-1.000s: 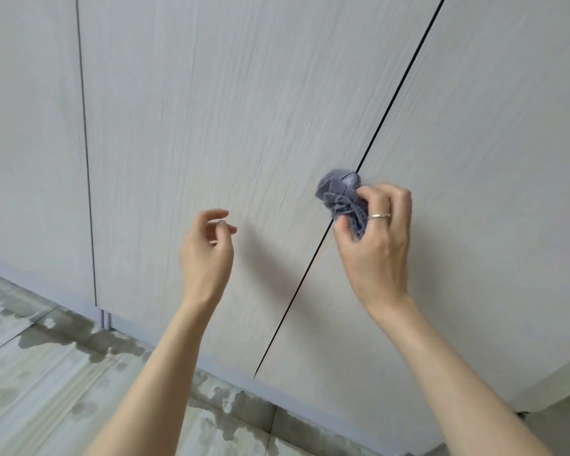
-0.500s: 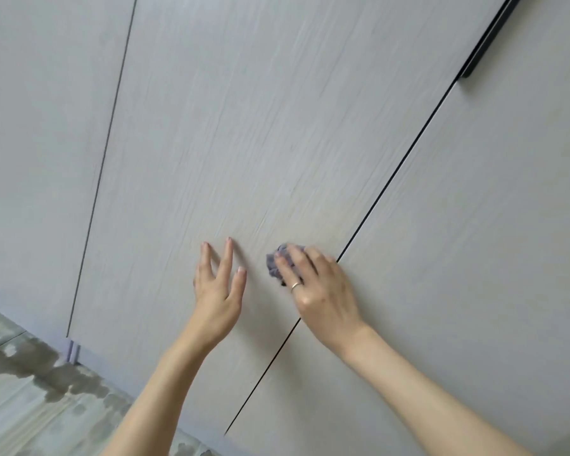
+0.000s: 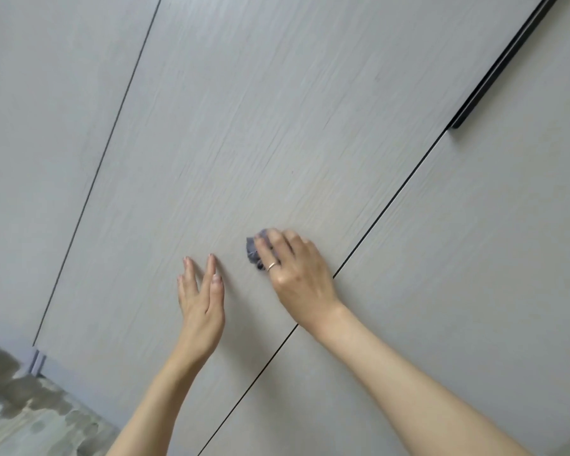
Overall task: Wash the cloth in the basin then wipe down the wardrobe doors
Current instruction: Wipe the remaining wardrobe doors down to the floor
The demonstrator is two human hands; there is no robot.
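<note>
grey cloth (image 3: 253, 250) under right hand (image 3: 298, 274) against pale woodgrain wardrobe door (image 3: 244, 143)

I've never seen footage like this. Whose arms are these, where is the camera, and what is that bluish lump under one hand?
No machine here: a person wears a camera on the head, looking at their own hands. The pale panels are wardrobe doors, split by dark seams, with a black handle at upper right. The right hand, wearing a ring, presses a bunched blue-grey cloth against the door. The left hand lies at the door with straight fingers, holding nothing. At lower left is the floor, with dark patches that look wet.
</note>
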